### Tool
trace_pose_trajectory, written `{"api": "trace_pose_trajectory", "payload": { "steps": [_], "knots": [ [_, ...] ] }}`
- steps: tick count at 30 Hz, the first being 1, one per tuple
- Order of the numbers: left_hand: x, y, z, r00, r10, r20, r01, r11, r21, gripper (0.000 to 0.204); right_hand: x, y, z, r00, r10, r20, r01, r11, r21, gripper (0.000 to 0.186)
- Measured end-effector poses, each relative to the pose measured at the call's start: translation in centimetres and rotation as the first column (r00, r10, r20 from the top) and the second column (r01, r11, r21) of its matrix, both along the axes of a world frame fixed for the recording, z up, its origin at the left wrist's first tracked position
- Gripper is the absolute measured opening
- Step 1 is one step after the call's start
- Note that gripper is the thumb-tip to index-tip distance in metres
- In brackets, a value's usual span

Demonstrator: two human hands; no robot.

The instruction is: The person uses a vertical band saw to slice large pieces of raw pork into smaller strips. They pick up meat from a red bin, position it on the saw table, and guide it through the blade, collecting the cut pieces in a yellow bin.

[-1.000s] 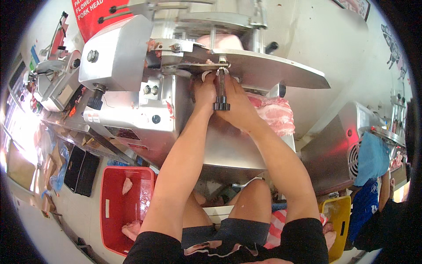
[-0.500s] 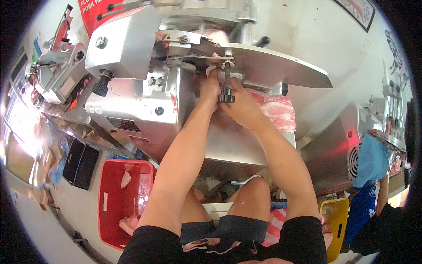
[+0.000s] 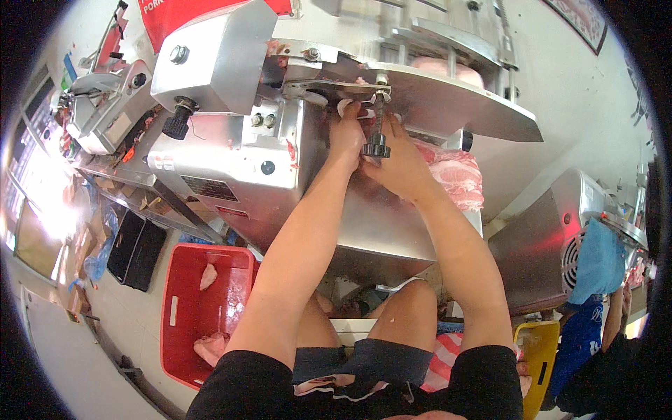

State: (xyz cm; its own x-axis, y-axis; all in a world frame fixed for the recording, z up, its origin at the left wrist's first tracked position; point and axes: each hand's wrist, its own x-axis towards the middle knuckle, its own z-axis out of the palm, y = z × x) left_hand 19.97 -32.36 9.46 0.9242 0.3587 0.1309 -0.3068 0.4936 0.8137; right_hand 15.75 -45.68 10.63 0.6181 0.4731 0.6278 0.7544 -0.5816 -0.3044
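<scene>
Both my hands reach beneath the plate (image 3: pixel 455 108) of a metal meat slicer (image 3: pixel 231 157). My left hand (image 3: pixel 346 140) is left of the black knob (image 3: pixel 376 145) on a threaded rod; its fingertips are partly hidden beside a small white curved piece (image 3: pixel 343 106). I cannot make out whether it grips anything. To the right of the knob, my right hand (image 3: pixel 397 162) stretches its fingers forward under the plate, apart from each other. Beside it, layered pink and white meat slices (image 3: pixel 455 178) lie on the slicer's right side. Above the plate, pale meat (image 3: pixel 448 68) sits in the sliding carriage.
A red crate (image 3: pixel 210 315) with meat pieces stands at lower left, a yellow crate (image 3: pixel 542 364) at lower right. Other slicers stand left (image 3: pixel 112 105) and right (image 3: pixel 546 238), the latter near a blue cloth (image 3: pixel 598 259). Another person's arm (image 3: pixel 616 308) shows at far right.
The slicer's carriage has slid right with the meat in it. My right fingers have stretched further forward past the knob. The whole view has shifted slightly.
</scene>
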Motion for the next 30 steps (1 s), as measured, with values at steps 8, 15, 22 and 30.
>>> {"api": "trace_pose_trajectory", "payload": {
  "steps": [8, 15, 22, 30],
  "knots": [
    [-0.9, 0.0, 1.0, 1.0, 0.0, 0.019, -0.004, 0.975, 0.221, 0.021, 0.4, 0.6, 0.4, 1.0, 0.012, -0.027, -0.012, 1.0, 0.021, 0.093],
    [-0.7, -0.5, 0.7, 1.0, -0.027, -0.002, 0.027, 0.99, 0.137, 0.03, -0.2, 0.3, 0.1, 0.998, 0.066, -0.009, -0.066, 0.996, -0.066, 0.074],
    [0.8, 0.5, -0.7, 0.985, -0.036, -0.171, 0.07, 0.978, 0.196, 0.045, -0.6, 0.0, 0.7, 0.996, 0.038, -0.076, -0.048, 0.99, -0.129, 0.035],
    [0.2, 0.0, 0.0, 0.986, 0.162, -0.033, -0.149, 0.955, 0.257, 0.04, -1.0, -0.3, 1.6, 0.98, -0.001, -0.2, -0.039, 0.98, -0.195, 0.039]
  ]
}}
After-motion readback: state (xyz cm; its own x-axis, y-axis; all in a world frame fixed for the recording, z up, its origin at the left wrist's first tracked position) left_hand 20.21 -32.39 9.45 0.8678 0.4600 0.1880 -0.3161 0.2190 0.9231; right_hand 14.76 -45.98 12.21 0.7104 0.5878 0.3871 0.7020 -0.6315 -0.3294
